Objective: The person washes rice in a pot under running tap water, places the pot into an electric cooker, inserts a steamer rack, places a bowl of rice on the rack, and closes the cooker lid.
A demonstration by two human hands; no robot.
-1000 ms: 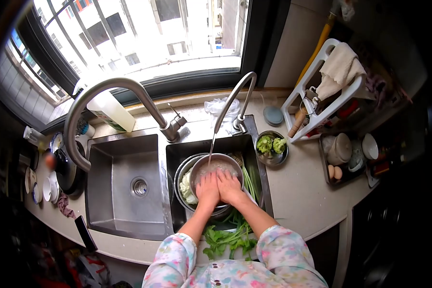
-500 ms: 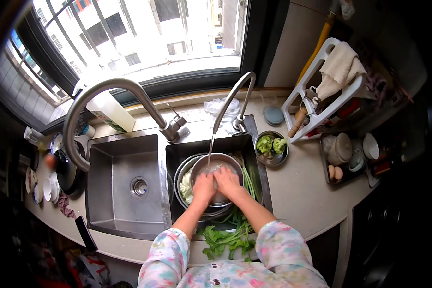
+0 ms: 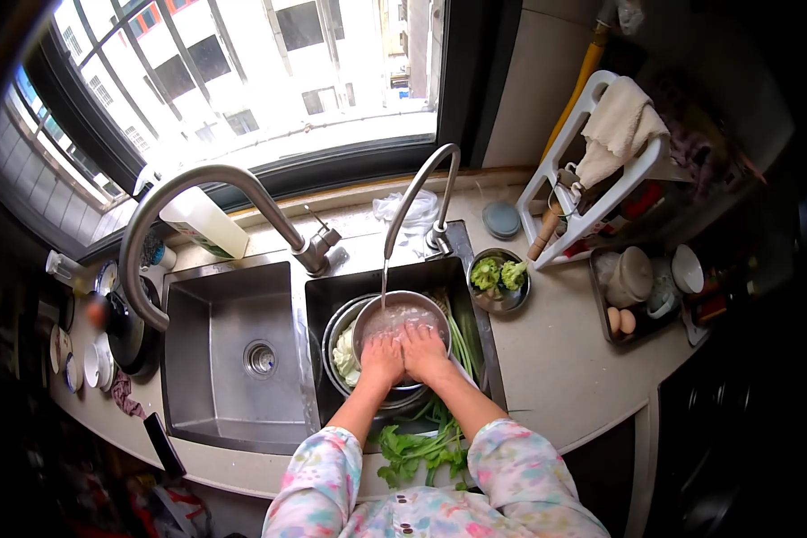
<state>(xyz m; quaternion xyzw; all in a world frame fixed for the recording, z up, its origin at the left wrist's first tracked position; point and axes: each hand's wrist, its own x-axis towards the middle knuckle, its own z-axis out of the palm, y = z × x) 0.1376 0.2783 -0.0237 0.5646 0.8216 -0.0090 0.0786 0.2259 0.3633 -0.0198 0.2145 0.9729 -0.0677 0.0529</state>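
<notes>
Pale tabletop (image 3: pixel 583 386); right-hand sink basin (image 3: pixel 336 285); metal bowl (image 3: pixel 359 334) inside, beneath running tap (image 3: pixel 407 202); left hand (image 3: pixel 382 357), right hand (image 3: pixel 423 352) in its water (image 3: pixel 403 316), grip hidden, cannot tell; step, apparently washing; next move calls for hands inside rim.

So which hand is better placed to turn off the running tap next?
Probably the right hand. The base of the slim tap stands beyond the bowl, toward that side. The left hand sits farther from it. Both hands reach into the bowl, so neither looks freer.
</notes>
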